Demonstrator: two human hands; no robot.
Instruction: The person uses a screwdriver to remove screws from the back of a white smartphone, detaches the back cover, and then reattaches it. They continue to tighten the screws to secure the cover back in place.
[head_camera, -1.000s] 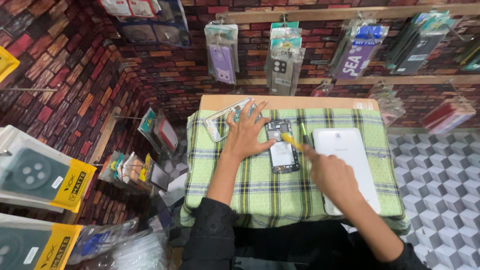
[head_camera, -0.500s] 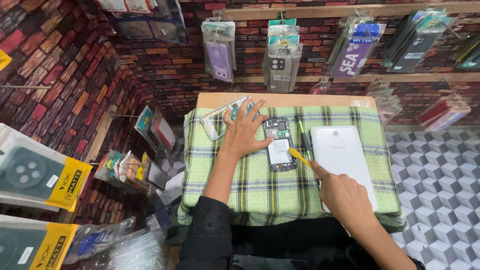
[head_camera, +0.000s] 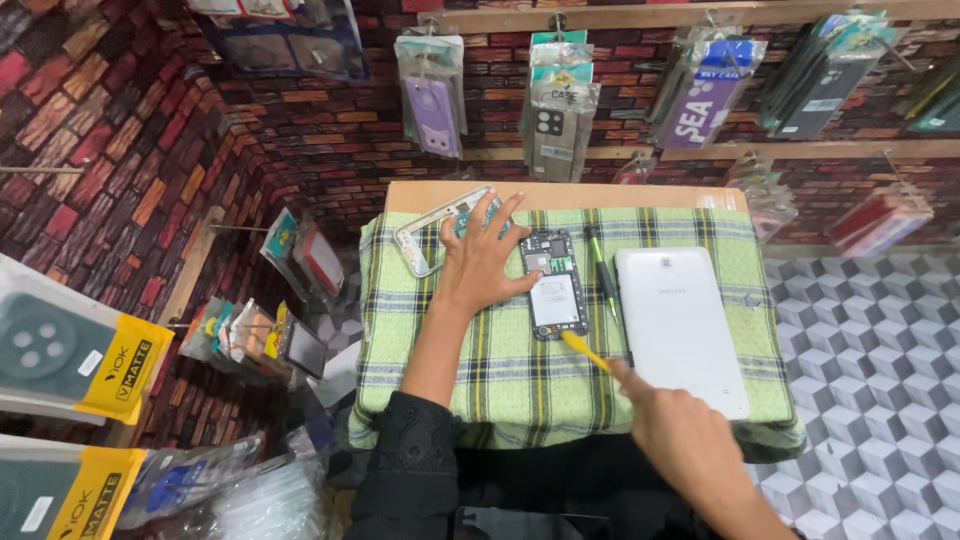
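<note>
Since a second ago the right hand (head_camera: 690, 440) has pulled back toward the near edge of the table, and the yellow pry tool (head_camera: 585, 351) has slid off the middle of the opened phone (head_camera: 553, 284) down to its lower right corner. The left hand (head_camera: 482, 262) hasn't budged.

Head view, the only one we've got: the opened phone lies face down, back cover off, in the middle of the green checked cloth (head_camera: 500, 370), board and battery showing. The left hand is spread flat, fingers fanned, its thumb side touching the phone's left edge, pinning it rather than gripping. The fingertips reach over the grey phone frame (head_camera: 432, 232) lying at the far left corner. The right hand is closed around the yellow pry tool, pinching it near the back end, tip just beside the phone's near corner.

Just right of the phone lies a green-handled screwdriver (head_camera: 601, 270), and beyond it a white tablet (head_camera: 678, 322), face down, along the right side. Packaged phone cases (head_camera: 556, 110) hang on the brick wall behind.

My read: we're mid-teardown, between pries. The next move would want the tip brought back onto a seam or connector, with the left hand holding the phone steady.
</note>
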